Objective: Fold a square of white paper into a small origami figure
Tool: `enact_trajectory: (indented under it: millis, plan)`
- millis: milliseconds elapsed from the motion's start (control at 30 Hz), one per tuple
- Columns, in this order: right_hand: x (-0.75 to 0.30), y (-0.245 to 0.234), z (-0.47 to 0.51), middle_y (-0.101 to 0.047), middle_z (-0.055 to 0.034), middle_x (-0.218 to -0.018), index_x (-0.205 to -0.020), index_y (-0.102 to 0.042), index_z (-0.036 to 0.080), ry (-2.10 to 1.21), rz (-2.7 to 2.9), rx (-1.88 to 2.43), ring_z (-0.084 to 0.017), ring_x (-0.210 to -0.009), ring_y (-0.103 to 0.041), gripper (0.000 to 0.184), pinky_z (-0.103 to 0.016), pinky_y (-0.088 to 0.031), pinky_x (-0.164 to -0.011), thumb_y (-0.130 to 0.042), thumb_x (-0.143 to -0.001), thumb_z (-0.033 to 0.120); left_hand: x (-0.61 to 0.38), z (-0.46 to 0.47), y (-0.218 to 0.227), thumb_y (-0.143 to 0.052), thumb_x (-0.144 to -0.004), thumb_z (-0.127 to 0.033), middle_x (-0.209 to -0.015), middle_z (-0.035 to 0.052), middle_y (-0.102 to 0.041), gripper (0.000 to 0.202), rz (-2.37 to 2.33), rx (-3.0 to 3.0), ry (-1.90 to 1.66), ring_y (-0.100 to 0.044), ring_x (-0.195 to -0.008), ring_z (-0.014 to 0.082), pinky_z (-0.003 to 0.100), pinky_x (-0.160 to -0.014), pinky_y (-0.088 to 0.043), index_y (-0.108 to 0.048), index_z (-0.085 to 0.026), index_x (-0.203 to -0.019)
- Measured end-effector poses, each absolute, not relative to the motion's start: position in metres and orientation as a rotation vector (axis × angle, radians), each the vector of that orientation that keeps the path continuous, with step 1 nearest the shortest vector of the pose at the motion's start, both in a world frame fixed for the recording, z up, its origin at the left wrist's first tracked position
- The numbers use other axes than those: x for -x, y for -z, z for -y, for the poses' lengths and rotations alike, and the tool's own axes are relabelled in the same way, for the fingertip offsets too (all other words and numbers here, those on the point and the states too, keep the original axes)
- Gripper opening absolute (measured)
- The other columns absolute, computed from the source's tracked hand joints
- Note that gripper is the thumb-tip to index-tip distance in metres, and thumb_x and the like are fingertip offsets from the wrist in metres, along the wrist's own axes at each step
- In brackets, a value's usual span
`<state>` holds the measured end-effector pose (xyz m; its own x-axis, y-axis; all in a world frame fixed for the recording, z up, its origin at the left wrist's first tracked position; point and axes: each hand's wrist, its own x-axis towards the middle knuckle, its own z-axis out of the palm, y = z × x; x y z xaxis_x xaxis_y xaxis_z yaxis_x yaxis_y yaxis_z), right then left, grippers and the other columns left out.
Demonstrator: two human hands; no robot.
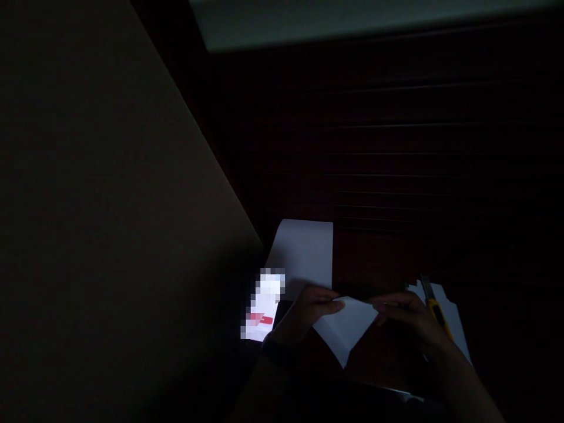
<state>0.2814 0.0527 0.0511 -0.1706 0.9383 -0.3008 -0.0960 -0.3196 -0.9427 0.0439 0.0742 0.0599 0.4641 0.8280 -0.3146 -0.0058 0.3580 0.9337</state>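
Observation:
The scene is very dark. My left hand (pixel 308 308) and my right hand (pixel 408 317) both pinch the top edge of a folded white paper (pixel 346 329), which hangs as a downward-pointing triangle between them. The left fingers grip its left corner, the right fingers its right corner. A yellow utility knife (pixel 434 305) lies just behind my right hand on another white sheet (pixel 453 320).
A lit phone screen (pixel 264 305) glows left of my left hand. A blank white sheet (pixel 304 252) lies behind it on the dark wooden table (pixel 396 176). A large brown cardboard panel (pixel 110 205) fills the left side. A pale surface (pixel 352 20) runs along the top.

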Motion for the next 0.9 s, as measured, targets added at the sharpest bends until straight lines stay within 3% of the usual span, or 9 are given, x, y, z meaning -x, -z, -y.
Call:
enact_trajectory:
  millis: [167, 533, 667, 833, 900]
  plan:
    - [-0.284, -0.046, -0.055, -0.07, -0.0084, -0.066, -0.079, -0.074, 0.016, -1.594, 1.016, 1.255, -0.022, -0.062, -0.063, 0.02, -0.034, -0.047, -0.062, -0.071, -0.066, 0.031, -0.046, -0.076, -0.062, -0.066, -0.071, -0.031, -0.088, 0.0067, -0.07, 0.03, -0.968, -1.094, -0.718, -0.062, -0.079, 0.0207, 0.03, -0.07, -0.044, -0.069, -0.017, -0.097]
    - [-0.275, -0.051, -0.052, -0.067, -0.0056, -0.072, -0.083, -0.067, 0.017, -1.398, 1.122, 1.303, -0.021, -0.069, -0.061, 0.024, -0.032, -0.045, -0.066, -0.061, -0.076, 0.04, -0.047, -0.076, -0.056, -0.059, -0.074, -0.028, -0.086, 0.0053, -0.07, 0.022, -1.104, -1.249, -0.768, -0.062, -0.079, 0.0208, 0.03, -0.07, -0.045, -0.071, -0.017, -0.09]
    - [-0.265, -0.044, -0.056, -0.06, 0.0006, -0.066, -0.07, -0.059, 0.019, -1.187, 1.192, 1.424, -0.017, -0.061, -0.056, 0.023, -0.026, -0.041, -0.055, -0.071, -0.066, 0.039, -0.05, -0.075, -0.062, -0.06, -0.074, -0.027, -0.09, 0.0048, -0.07, 0.023, -1.107, -1.32, -0.769, -0.061, -0.083, 0.0212, 0.03, -0.073, -0.045, -0.07, -0.019, -0.094]
    - [-0.258, -0.04, -0.061, -0.064, -0.0027, -0.083, -0.096, -0.059, 0.023, -1.123, 1.236, 1.416, -0.02, -0.073, -0.058, 0.041, -0.028, -0.046, -0.06, -0.075, -0.061, 0.037, -0.058, -0.074, -0.059, -0.066, -0.071, -0.033, -0.082, 0.0075, -0.07, 0.022, -1.092, -1.284, -0.843, -0.063, -0.076, 0.0209, 0.029, -0.068, -0.047, -0.07, -0.015, -0.082]
    - [-0.258, -0.039, -0.061, -0.066, -0.0047, -0.087, -0.098, -0.061, 0.022, -1.165, 1.253, 1.428, -0.022, -0.077, -0.06, 0.041, -0.03, -0.047, -0.062, -0.073, -0.062, 0.038, -0.06, -0.075, -0.055, -0.067, -0.069, -0.033, -0.081, 0.0074, -0.07, 0.026, -1.083, -1.242, -0.842, -0.064, -0.074, 0.0208, 0.028, -0.065, -0.047, -0.069, -0.015, -0.089]
